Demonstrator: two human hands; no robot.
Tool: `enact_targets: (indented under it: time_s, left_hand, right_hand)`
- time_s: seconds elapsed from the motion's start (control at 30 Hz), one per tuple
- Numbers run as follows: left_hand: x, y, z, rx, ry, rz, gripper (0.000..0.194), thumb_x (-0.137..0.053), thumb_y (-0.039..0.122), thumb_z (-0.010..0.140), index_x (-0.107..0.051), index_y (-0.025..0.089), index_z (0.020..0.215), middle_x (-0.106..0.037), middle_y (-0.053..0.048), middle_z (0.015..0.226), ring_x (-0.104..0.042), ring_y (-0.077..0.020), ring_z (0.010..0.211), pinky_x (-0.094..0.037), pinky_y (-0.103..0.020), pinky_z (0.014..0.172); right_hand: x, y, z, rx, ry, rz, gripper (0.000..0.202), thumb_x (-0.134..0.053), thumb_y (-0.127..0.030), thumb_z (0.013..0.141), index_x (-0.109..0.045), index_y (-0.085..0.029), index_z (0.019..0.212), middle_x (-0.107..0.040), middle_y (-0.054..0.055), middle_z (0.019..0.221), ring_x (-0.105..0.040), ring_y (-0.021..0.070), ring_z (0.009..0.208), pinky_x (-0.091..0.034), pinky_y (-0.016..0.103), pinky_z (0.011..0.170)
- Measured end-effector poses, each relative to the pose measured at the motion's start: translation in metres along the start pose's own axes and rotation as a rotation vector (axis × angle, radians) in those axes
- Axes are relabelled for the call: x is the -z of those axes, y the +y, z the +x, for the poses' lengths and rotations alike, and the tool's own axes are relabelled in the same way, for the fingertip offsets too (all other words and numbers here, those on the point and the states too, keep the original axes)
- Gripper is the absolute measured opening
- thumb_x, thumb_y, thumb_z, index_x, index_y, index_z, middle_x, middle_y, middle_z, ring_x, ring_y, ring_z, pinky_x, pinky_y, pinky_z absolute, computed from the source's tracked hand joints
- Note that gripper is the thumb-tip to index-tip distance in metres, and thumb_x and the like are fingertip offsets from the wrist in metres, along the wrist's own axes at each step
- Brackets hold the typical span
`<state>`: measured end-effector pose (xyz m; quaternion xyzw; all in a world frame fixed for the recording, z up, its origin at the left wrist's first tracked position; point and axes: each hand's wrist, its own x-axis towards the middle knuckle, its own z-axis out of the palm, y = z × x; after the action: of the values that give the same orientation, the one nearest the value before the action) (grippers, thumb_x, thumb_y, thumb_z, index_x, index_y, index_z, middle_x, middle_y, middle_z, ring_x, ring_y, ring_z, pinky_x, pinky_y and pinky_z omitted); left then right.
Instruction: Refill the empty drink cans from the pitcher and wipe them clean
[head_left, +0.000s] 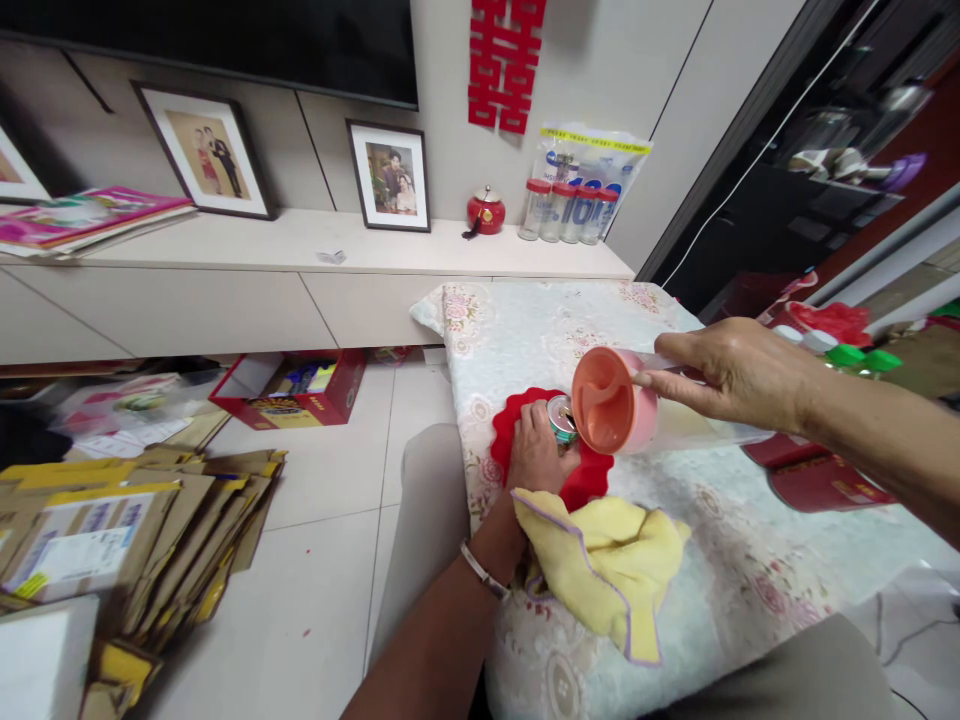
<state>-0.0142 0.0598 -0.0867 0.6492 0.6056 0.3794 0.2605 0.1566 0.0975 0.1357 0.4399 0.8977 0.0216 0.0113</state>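
Observation:
My left hand (535, 448) is wrapped around a drink can (561, 412) with a silver top and some green on its side. The can stands on a red scalloped mat (590, 484). In my right hand (742, 372) is a clear plastic pitcher (679, 428) with an orange-pink top, gripped from above. It lies tipped almost on its side, its top facing left and right beside the can's top. Whether liquid flows between them cannot be made out. A crumpled yellow cloth (607, 560) with a purple edge lies near my left wrist.
A floral tablecloth (720, 540) covers the table. Red containers (829, 485) and bottles with green caps (881, 360) stand at the right. Lidded jars (568, 212) and framed photos (390, 178) line the cabinet. Flattened cardboard (187, 530) and a red box (300, 395) lie on the floor.

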Motion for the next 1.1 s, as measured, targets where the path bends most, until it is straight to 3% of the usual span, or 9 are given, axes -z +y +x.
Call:
enact_targets:
  time_s: [0.2, 0.47, 0.67, 0.9, 1.1]
  left_hand:
    - [0.0017, 0.001, 0.0002, 0.0, -0.013, 0.011, 0.048, -0.071, 0.015, 0.078, -0.045, 0.022, 0.119, -0.057, -0.013, 0.124, -0.057, -0.0319, 0.123, -0.05, -0.051, 0.108]
    - [0.0049, 0.0033, -0.0008, -0.005, -0.014, 0.002, 0.046, -0.073, 0.017, 0.08, -0.046, 0.021, 0.117, -0.058, -0.014, 0.122, -0.058, -0.0323, 0.12, -0.051, -0.05, 0.106]
    - [0.002, 0.0008, -0.0003, -0.011, 0.012, -0.031, 0.05, -0.075, 0.016, 0.077, -0.046, 0.024, 0.117, -0.057, -0.01, 0.121, -0.058, -0.0317, 0.121, -0.05, -0.052, 0.107]
    - [0.0033, 0.002, 0.0001, 0.004, -0.013, -0.01, 0.044, -0.072, 0.017, 0.079, -0.048, 0.019, 0.116, -0.057, -0.014, 0.122, -0.057, -0.0325, 0.121, -0.05, -0.051, 0.107]
    - [0.0025, 0.0011, -0.0001, -0.004, 0.006, -0.022, 0.045, -0.073, 0.019, 0.079, -0.047, 0.024, 0.116, -0.058, -0.01, 0.12, -0.058, -0.0311, 0.121, -0.051, -0.051, 0.105]
  right_hand:
    - [-0.0008, 0.0011, -0.0005, 0.006, 0.013, 0.023, 0.066, -0.027, -0.084, 0.094, -0.041, -0.025, 0.067, -0.038, 0.0, 0.05, -0.033, 0.0147, 0.047, -0.021, 0.035, 0.056]
    - [-0.0003, 0.0001, -0.0013, 0.02, 0.015, -0.022, 0.069, -0.02, -0.084, 0.095, -0.04, -0.025, 0.068, -0.037, -0.001, 0.051, -0.032, 0.0133, 0.048, -0.021, 0.033, 0.056]
    - [-0.0001, 0.0008, -0.0008, 0.031, 0.012, -0.013, 0.066, -0.023, -0.083, 0.096, -0.04, -0.025, 0.068, -0.039, 0.0, 0.051, -0.034, 0.0145, 0.047, -0.021, 0.034, 0.055]
    - [0.0014, -0.0009, 0.0, 0.01, -0.003, -0.001, 0.067, -0.024, -0.084, 0.094, -0.041, -0.025, 0.067, -0.037, -0.001, 0.05, -0.033, 0.0144, 0.047, -0.021, 0.034, 0.056]
    - [0.0014, -0.0023, -0.0001, 0.002, 0.01, -0.009, 0.069, -0.02, -0.086, 0.094, -0.04, -0.025, 0.067, -0.037, -0.001, 0.05, -0.032, 0.0139, 0.047, -0.021, 0.034, 0.055]
